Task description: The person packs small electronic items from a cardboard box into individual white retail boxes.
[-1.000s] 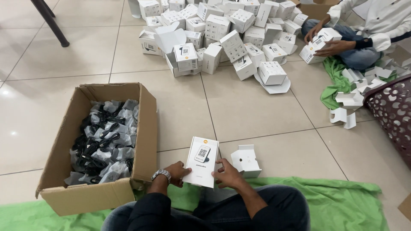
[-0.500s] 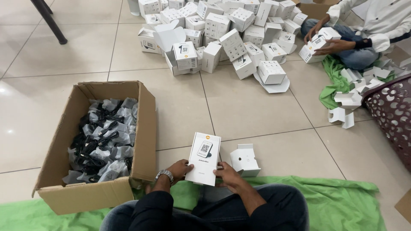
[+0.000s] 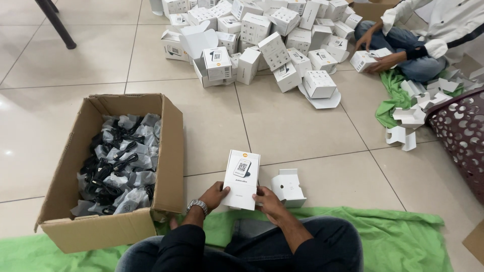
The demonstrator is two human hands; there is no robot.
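Both my hands hold one flat white product box (image 3: 241, 179) upright over the tiled floor in front of my crossed legs. My left hand (image 3: 214, 195), with a metal watch on its wrist, grips the box's lower left edge. My right hand (image 3: 268, 202) grips its lower right edge. A white cardboard insert tray (image 3: 288, 187) lies on the floor just right of the box. A brown carton (image 3: 169, 151) full of bagged black cables (image 3: 117, 168) stands to my left.
A big heap of white boxes (image 3: 267, 40) covers the floor ahead. At the top right a seated person in a white shirt (image 3: 443, 25) handles another white box (image 3: 367, 58). Loose white inserts (image 3: 418, 108), green cloth (image 3: 398, 242) and a dark perforated basket (image 3: 461, 133) lie to the right.
I have lifted the white box slightly up and away from me, tilting it more upright. The other person has lowered their box toward the floor.
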